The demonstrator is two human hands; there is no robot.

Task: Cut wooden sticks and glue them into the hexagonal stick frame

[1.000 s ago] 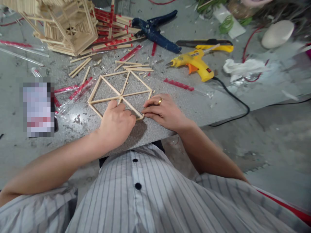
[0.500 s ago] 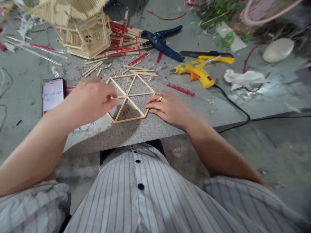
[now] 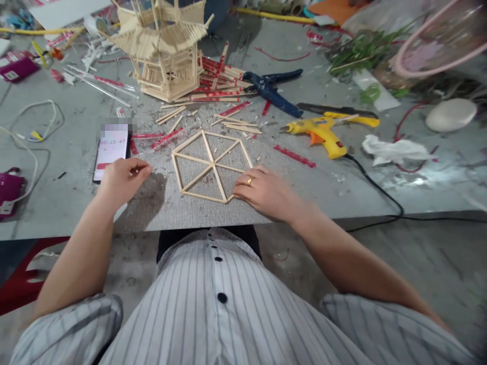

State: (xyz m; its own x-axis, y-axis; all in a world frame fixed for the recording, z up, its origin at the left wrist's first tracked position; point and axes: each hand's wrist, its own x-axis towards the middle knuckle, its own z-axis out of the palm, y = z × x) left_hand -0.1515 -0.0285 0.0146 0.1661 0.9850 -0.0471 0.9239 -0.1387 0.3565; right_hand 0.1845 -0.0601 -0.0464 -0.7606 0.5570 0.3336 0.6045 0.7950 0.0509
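Observation:
A flat hexagonal frame of thin wooden sticks (image 3: 207,163), with spokes meeting in the middle, lies on the table. My right hand (image 3: 264,195) has its fingers closed over the frame's right corner and hides that part. To the left, apart from the frame, my left hand (image 3: 122,185) is held in a pinch at the lower end of a phone (image 3: 112,147). Whatever its fingertips hold, if anything, is too small to see. Small stick bits lie inside and just behind the frame.
Behind the frame stand a wooden stick pavilion model (image 3: 167,56) and a pile of sticks with red wrapping (image 3: 220,81). Blue cutting pliers (image 3: 272,91), a yellow-black utility knife (image 3: 342,112) and a yellow glue gun (image 3: 321,134) lie at the right. The glue gun's black cord (image 3: 375,185) runs rightward.
My left hand has moved off the frame's left side, leftward to the phone. My right hand stays on the right corner. The frame appears slightly turned, and the view has shifted to show more of the table.

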